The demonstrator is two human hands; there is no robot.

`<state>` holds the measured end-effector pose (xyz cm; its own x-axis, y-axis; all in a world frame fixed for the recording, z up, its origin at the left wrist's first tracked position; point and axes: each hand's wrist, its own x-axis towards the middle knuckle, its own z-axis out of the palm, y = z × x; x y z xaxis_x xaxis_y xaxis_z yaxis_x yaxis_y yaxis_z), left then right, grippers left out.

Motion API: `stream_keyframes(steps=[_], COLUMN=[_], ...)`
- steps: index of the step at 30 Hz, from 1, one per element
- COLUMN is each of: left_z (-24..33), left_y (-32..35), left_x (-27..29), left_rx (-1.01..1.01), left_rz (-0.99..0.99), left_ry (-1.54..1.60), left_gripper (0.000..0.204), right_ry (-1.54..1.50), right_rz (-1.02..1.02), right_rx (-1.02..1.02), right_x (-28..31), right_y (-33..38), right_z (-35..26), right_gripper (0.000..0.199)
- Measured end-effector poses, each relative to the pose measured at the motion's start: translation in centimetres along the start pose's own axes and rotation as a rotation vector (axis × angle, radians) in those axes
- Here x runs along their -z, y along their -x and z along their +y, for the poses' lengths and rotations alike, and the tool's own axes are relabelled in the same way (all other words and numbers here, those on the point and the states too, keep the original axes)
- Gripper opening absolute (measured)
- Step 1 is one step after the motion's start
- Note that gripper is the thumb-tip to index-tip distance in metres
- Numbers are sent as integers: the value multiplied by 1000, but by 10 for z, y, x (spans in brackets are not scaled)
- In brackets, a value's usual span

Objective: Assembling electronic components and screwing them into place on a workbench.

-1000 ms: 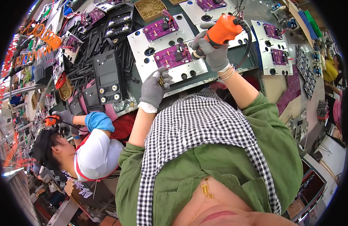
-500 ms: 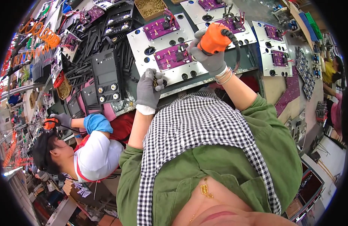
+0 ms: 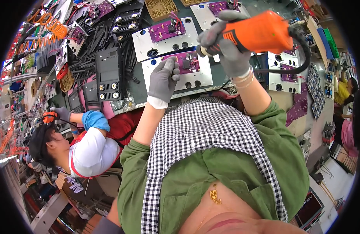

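Note:
In my gloved right hand [image 3: 235, 58] is an orange electric screwdriver [image 3: 262, 32], held nearly level with its dark tip end toward the left. Its black cable [image 3: 304, 54] loops down on the right. My gloved left hand [image 3: 163, 80] is closed over the left part of the nearer silver metal plate [image 3: 205, 80]. Small brass-coloured screws showed in that hand a moment ago; its closed fingers hide them now. A purple circuit board [image 3: 192, 63] lies on this plate, partly behind my left fingers. Another silver plate [image 3: 143, 43] with a purple board [image 3: 163, 32] lies just beyond.
Black panels [image 3: 107, 70] and loose black strips [image 3: 84, 52] cover the left of the bench. A box of brass screws [image 3: 160, 8] stands at the back. More plates with boards [image 3: 283, 80] lie at right. A co-worker [image 3: 88, 152] works at left, holding an orange tool.
My right hand has swung the screwdriver from upright to nearly level, its body now pointing right. My left hand has moved right and up over the near plate, fingers closing over the screws.

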<state>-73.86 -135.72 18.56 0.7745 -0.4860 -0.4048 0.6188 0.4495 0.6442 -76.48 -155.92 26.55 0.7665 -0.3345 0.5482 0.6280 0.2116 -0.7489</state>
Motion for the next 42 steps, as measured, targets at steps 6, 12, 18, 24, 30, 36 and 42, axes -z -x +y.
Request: stream_keyframes(steps=[6,12,18,24,30,36,42], left_z=[-3,-14,-10,3,65,74,49], left_y=[-4,7,7,-12,-80,-163,-187], left_x=[-25,-52,-70,-68,-17,16,29], left_rx=[-10,53,62,-41,-207,-387,-410], left_rz=[46,-61,-153,-80,239,46,-39], left_ry=[132,310,313,-7,-710,-1567,-1837], left_gripper=[22,28,32,35,22,50,55], right_ry=[-289,-371,-537,-403,187,129,240], right_rz=[-75,-219,-141,-92,60,327,245], right_rx=[-41,72,72,47,115,-4,-193], right_x=[20,39,36,37,46,32,33], right_y=[-14,-28,-36,-46,-87,-137,-136], right_z=[-16,-32,-39,-33,2,93,144], right_gripper=[55,62,58,60,42,30,39])
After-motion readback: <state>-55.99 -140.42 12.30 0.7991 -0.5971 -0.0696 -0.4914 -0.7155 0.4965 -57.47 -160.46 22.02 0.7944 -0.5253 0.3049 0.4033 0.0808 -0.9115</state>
